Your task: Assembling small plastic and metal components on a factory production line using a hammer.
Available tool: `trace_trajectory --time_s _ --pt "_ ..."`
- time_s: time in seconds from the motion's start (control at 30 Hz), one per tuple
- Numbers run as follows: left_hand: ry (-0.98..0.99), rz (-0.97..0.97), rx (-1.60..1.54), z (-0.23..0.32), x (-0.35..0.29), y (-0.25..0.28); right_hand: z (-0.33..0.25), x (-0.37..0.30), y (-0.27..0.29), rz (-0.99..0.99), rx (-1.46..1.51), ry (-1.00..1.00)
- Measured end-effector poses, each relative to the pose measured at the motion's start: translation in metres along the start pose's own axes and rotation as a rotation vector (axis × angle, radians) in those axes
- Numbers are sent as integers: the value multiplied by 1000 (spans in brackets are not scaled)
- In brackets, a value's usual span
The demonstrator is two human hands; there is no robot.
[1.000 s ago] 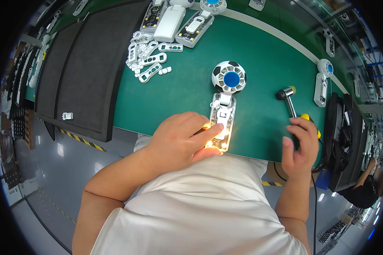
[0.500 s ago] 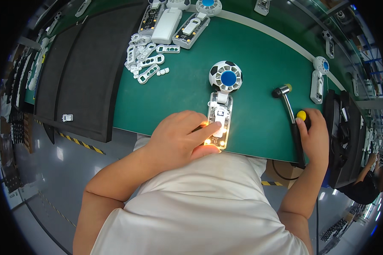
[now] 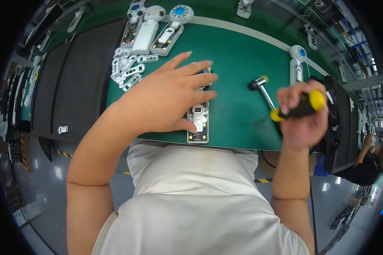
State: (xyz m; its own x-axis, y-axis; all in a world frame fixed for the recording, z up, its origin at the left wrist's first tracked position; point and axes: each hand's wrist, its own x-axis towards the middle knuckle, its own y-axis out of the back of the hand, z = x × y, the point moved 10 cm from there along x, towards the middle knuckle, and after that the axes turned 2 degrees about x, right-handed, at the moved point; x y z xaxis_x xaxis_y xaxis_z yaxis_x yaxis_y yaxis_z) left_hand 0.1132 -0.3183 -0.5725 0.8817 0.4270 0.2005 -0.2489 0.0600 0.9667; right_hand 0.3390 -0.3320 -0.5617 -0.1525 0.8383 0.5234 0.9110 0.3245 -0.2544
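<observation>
On the green bench mat lies a handheld fan [image 3: 203, 121] with a see-through body, a white inner plate and small yellowish squares. Its round head is mostly hidden beneath my left hand [image 3: 174, 93]. That hand is open, fingers spread over the head, with the thumb at the edge of the white plate. My right hand [image 3: 304, 114] is raised over the right side of the bench, closed around a screwdriver [image 3: 301, 106] with a black and yellow handle. Motion smears its outline, and I cannot make out a blade. Beside this hand lies a small hammer [image 3: 266, 94], its grip partly hidden.
Several football-patterned fans [image 3: 168, 38] and a pile of white plastic parts [image 3: 125, 63] occupy the far left. A black foam-like tray [image 3: 81, 80] stands left, with a small white part [image 3: 63, 129] on it. Another fan [image 3: 296, 70] lies far right, near a black bin [image 3: 347, 140].
My right hand has lifted the screwdriver off the bench. My left hand has let go of the plate, opened and slid up over the fan's head. The fan's bright lights have gone out.
</observation>
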Motion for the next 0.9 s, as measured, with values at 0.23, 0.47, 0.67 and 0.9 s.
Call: trace_trajectory --time_s 0.23,0.47,0.67,0.9 --pt "204 -118 10 -8 -16 -5 7 -2 27 351 -160 88" --pt "410 46 -62 -7 -43 -24 15 2 -6 13 -12 -67" --pt "439 180 -182 -11 -47 -26 10 10 -80 -277 -391 -26" --pt "511 387 -471 -33 -74 -34 24 7 -203 -888 -596 48"
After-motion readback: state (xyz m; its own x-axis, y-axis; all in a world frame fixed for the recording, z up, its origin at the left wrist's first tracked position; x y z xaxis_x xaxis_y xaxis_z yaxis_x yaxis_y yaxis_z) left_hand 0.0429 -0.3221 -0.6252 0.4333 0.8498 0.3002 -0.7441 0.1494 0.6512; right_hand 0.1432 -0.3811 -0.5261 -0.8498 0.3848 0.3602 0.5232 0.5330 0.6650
